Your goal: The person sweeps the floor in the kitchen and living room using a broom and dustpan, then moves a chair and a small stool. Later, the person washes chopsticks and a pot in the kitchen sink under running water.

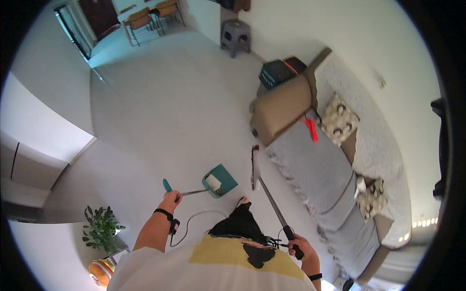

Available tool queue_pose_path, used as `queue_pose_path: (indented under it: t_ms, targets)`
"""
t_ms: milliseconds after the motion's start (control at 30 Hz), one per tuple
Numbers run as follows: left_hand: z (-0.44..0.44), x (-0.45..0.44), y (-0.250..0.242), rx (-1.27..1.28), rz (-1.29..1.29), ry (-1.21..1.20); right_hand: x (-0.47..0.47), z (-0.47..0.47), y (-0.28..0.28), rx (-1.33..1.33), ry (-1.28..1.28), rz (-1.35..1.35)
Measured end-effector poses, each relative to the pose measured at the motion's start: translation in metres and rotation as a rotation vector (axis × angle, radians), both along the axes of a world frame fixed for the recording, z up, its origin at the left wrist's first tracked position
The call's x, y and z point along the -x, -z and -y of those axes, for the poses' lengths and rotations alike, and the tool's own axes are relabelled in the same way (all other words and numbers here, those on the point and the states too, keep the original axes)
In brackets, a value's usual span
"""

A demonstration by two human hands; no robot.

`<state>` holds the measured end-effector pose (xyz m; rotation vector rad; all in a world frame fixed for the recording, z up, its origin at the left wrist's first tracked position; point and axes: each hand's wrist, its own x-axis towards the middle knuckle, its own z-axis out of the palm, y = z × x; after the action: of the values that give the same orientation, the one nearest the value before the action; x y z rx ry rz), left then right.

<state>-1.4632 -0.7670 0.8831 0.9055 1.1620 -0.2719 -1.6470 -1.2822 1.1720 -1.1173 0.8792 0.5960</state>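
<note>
My left hand (pixel 172 200) is closed around the handle of a long-handled teal dustpan (pixel 228 180). The pan lies ahead of my feet, with a whitish piece (pixel 213 182) and some dark debris in it. On the right, my right hand (pixel 301 248) grips the black end of a broom handle. The broom's head (pixel 255 167) is to the right of the dustpan, apart from it, beside the sofa's front edge. A black band is on each wrist, and a small device with a cable hangs at the left one.
A sofa with a grey cover (pixel 313 163) and patterned cushions (pixel 339 120) runs along the right. Beyond its arm is a dark box (pixel 282 72); a grey stool (pixel 236 36) stands farther off. A potted plant (pixel 100 229) is at lower left, chairs (pixel 140 19) at the far left.
</note>
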Motion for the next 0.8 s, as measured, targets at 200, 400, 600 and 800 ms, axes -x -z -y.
queue_pose_path:
  t_ms: [200,400,600,800]
  targets:
    - [-0.050,-0.072,0.015,0.063,0.040,-0.147,-0.185,-0.012,0.025,-0.044,-0.209,0.008]
    - [-0.106,-0.142,0.026,0.223,-0.003,-0.455,-0.400,-0.077,0.029,-0.102,-0.430,-0.004]
    - [-0.148,-0.220,0.019,-0.170,0.307,-0.268,-0.612,-0.163,0.011,-0.117,-0.637,-0.097]
    - [-0.228,-0.356,-0.010,0.137,0.078,-0.729,-0.795,-0.289,0.002,-0.095,-0.790,-0.118]
